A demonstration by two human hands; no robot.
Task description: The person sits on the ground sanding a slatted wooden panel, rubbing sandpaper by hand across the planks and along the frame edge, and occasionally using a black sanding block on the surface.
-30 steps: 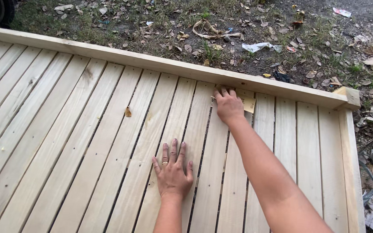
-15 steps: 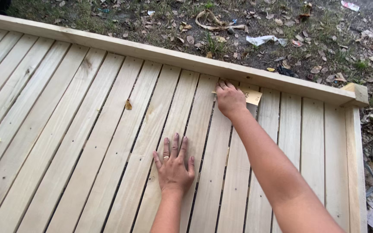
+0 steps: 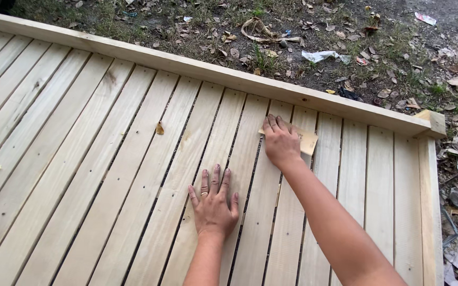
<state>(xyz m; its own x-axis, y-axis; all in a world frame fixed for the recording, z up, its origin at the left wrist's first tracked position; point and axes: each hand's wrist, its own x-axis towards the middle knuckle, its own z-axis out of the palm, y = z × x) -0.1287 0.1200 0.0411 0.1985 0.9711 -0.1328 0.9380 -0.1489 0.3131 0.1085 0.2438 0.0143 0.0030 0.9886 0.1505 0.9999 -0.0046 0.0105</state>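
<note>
A pale wooden slatted deck [image 3: 96, 175] fills most of the view. My right hand [image 3: 280, 142] lies flat on a tan sheet of sandpaper [image 3: 307, 142], pressing it against a slat near the raised far border board [image 3: 229, 79]. Only the sheet's right edge shows past my fingers. My left hand [image 3: 213, 204] rests palm down on the slats nearer to me, fingers spread, a ring on one finger, holding nothing.
A dry leaf [image 3: 159, 128] lies on a slat to the left of my hands. Beyond the border is bare ground [image 3: 345, 47] with grass, dead leaves and scraps of litter. The deck's right edge board [image 3: 430, 212] meets more litter on the ground.
My right hand has slid the sandpaper a little toward me along the slat, away from the border board. My left hand stayed planted in the same spot.
</note>
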